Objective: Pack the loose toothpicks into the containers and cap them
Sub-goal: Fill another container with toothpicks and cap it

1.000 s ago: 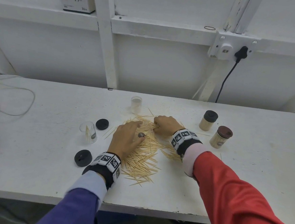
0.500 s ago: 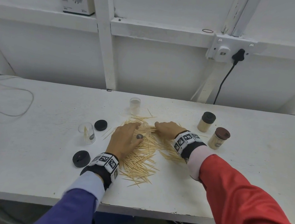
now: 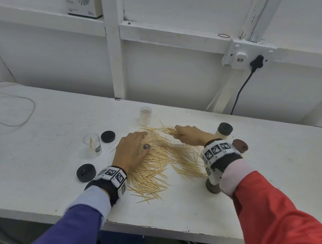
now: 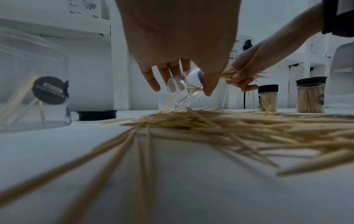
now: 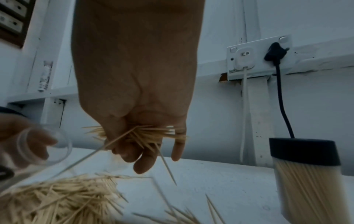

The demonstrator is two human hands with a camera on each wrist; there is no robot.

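At the near middle of the white painted bench point(image 3: 35, 189), a spread heap of loose pale wooden toothpicks point(image 3: 158, 164) lies well back from the front edge. The left hand point(image 3: 130, 152) hovers over the heap's left side; the head view hides what it holds. Only the left wrist view shows its curled fingers gripping a small clear plastic container point(image 4: 184, 89), tilted, mouth toward the right hand. A round black cap point(image 3: 86, 172) lies just left of that wrist. Farther left stand a clear labelled jar holding a few toothpicks point(image 3: 93, 145) and a second black cap point(image 3: 108, 136).

The right hand point(image 3: 190, 134), raised over the heap's far side, clenches a bundle of toothpicks point(image 5: 145, 133), some dangling loose. The right wristband partly covers a brown-capped full jar point(image 3: 240, 145). Beside it stands a black-capped full jar point(image 3: 224, 130). An empty clear container point(image 3: 145, 115) stands toward the back edge. The bench's right end lies open.
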